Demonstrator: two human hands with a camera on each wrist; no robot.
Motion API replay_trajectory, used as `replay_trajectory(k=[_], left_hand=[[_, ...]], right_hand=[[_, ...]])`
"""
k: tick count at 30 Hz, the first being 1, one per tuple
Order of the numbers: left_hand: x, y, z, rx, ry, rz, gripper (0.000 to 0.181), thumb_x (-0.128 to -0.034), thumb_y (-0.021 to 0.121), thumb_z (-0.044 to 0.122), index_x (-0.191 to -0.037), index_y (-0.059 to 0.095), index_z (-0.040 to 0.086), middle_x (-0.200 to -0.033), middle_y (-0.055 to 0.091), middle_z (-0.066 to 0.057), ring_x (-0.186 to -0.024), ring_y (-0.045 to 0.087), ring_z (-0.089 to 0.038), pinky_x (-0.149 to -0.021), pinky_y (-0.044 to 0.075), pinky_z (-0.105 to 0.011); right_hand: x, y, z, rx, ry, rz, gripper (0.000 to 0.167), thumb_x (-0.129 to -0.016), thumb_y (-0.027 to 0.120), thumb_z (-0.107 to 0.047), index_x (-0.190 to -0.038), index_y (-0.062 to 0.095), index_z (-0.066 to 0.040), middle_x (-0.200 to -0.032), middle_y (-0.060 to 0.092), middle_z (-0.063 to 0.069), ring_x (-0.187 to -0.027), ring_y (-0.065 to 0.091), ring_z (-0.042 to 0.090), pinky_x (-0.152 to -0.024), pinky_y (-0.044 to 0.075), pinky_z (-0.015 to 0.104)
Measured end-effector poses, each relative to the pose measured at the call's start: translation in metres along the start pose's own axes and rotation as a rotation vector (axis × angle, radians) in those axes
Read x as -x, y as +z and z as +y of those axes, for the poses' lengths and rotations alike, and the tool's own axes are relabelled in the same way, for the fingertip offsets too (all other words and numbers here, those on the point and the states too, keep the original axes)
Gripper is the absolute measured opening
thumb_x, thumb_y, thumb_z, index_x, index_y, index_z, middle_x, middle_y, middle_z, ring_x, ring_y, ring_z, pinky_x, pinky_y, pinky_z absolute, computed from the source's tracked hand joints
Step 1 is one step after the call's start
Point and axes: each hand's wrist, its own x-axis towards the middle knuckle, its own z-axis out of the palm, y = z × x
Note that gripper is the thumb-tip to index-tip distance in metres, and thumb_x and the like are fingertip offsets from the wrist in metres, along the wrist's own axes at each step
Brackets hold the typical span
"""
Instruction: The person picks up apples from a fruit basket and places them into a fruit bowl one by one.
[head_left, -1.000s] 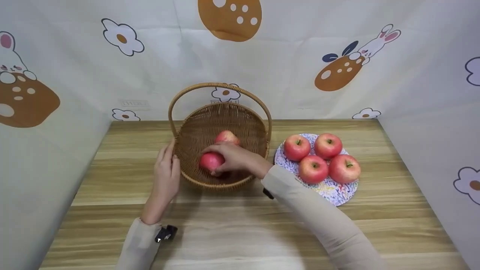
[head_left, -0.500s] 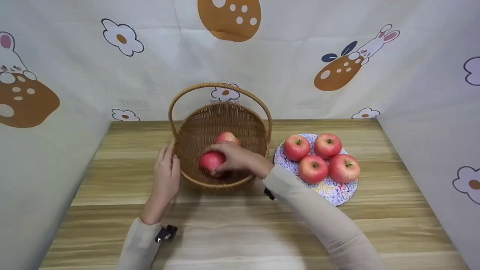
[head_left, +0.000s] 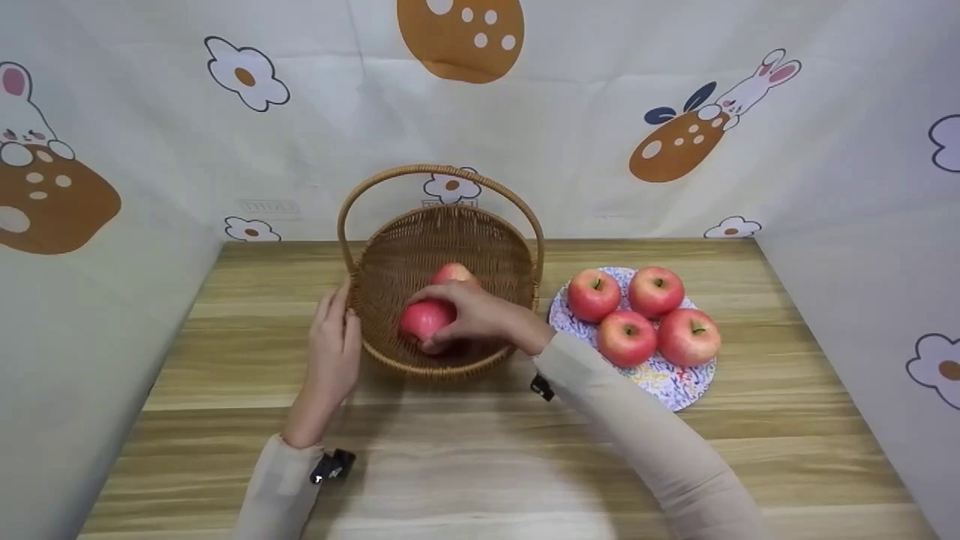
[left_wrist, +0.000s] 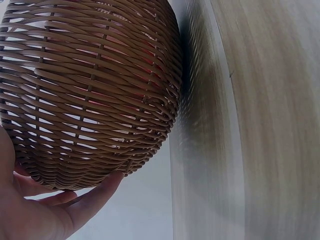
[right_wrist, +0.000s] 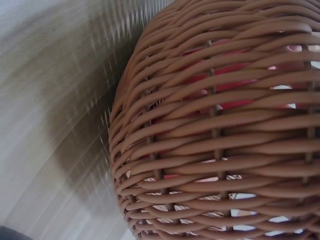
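Note:
In the head view a brown wicker basket [head_left: 382, 277] with a tall arched handle stands on the wooden table. My right hand [head_left: 480, 319] reaches inside it and grips a red apple [head_left: 426, 321] between thumb and fingers. A second apple [head_left: 452, 273] lies just behind that one, partly covered by the hand. Along the basket's left outer wall rests my left hand [head_left: 335, 349], its fingers fairly straight. The left wrist view shows these fingers [left_wrist: 97, 197] touching the woven side from outside. Through the weave in the right wrist view, red apple [right_wrist: 235, 80] shows; the right hand is hidden there.
To the right of the basket, a round speckled plate [head_left: 664, 390] bears several red apples [head_left: 626, 339]. The wooden table [head_left: 465, 457] ends at a patterned cloth backdrop [head_left: 570, 150] that rises behind and on both sides.
My right hand and the gripped apple have shifted very slightly to the right inside the basket. The left hand, basket and plate stay where they were.

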Motion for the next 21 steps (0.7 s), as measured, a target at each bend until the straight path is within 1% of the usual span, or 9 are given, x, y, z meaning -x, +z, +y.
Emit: replay_trajectory(k=[4,10,16,21], left_hand=[[-0.0001,0.0000,0.0004,0.001,-0.007,-0.002,0.051,-0.1007,0.045,-0.005,-0.151,0.046,-0.014,-0.142,0.054,-0.036,-0.129,0.055,-0.050,-0.113,0.044,-0.062],[0.0001,-0.0003,0.0017,0.000,-0.013,-0.005,0.051,-0.1018,0.043,-0.005,-0.152,0.046,-0.012,-0.145,0.053,-0.035,-0.127,0.056,-0.048,-0.112,0.044,-0.062],[0.0003,-0.0004,0.0025,-0.003,-0.015,-0.005,0.051,-0.1019,0.042,-0.005,-0.152,0.046,-0.012,-0.145,0.053,-0.033,-0.120,0.058,-0.045,-0.107,0.048,-0.061],[-0.0001,-0.0001,0.0020,-0.004,-0.015,-0.005,0.051,-0.1017,0.043,-0.005,-0.152,0.046,-0.012,-0.144,0.053,-0.034,-0.123,0.057,-0.046,-0.110,0.047,-0.061]], right_hand=[[0.0004,-0.0006,0.0004,-0.010,-0.006,0.005,0.060,-0.086,0.087,-0.016,-0.142,0.065,-0.007,-0.144,0.063,0.013,-0.128,0.058,0.032,-0.109,0.050,0.044],[0.0024,-0.0023,0.0012,0.014,-0.039,0.026,0.059,-0.087,0.086,-0.018,-0.141,0.065,-0.005,-0.142,0.064,0.015,-0.128,0.058,0.033,-0.109,0.049,0.043],[0.0049,-0.0051,0.0002,0.025,-0.020,0.034,0.060,-0.088,0.085,-0.019,-0.143,0.064,-0.007,-0.146,0.062,0.014,-0.132,0.056,0.033,-0.110,0.050,0.045],[0.0085,-0.0069,-0.0024,0.031,-0.016,0.044,0.062,-0.088,0.085,-0.020,-0.144,0.063,-0.008,-0.147,0.061,0.014,-0.133,0.056,0.033,-0.110,0.050,0.046]])
